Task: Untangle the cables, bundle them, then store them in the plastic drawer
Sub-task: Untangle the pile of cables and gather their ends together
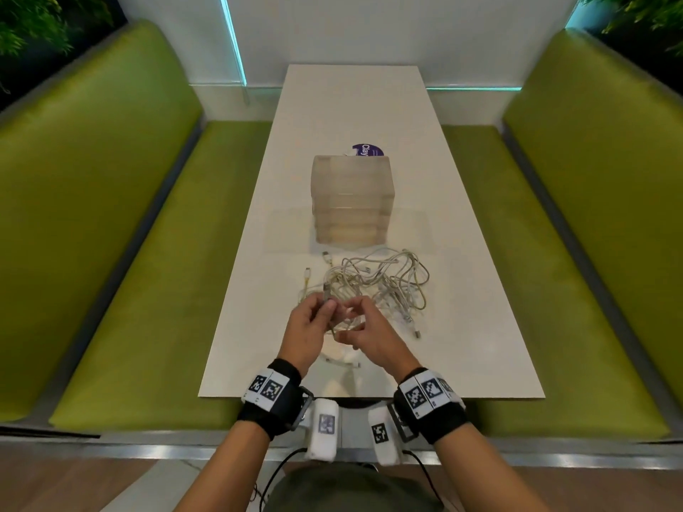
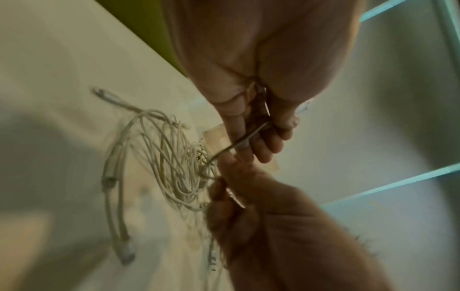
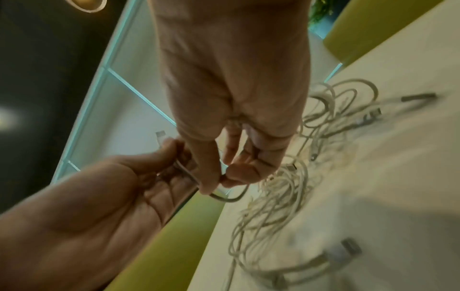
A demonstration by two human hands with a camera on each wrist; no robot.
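A tangle of white cables lies on the white table, just in front of a translucent plastic drawer unit. My left hand pinches one white cable near its plug end, held a little above the table. My right hand pinches the same cable a short way along, right beside the left. In the left wrist view the cable runs from my left fingers down to the right hand, with the pile beneath.
A purple round label shows behind the drawer unit. Green bench seats flank the table on both sides. Loose plug ends lie between the drawers and the pile. Another cable end lies under my wrists.
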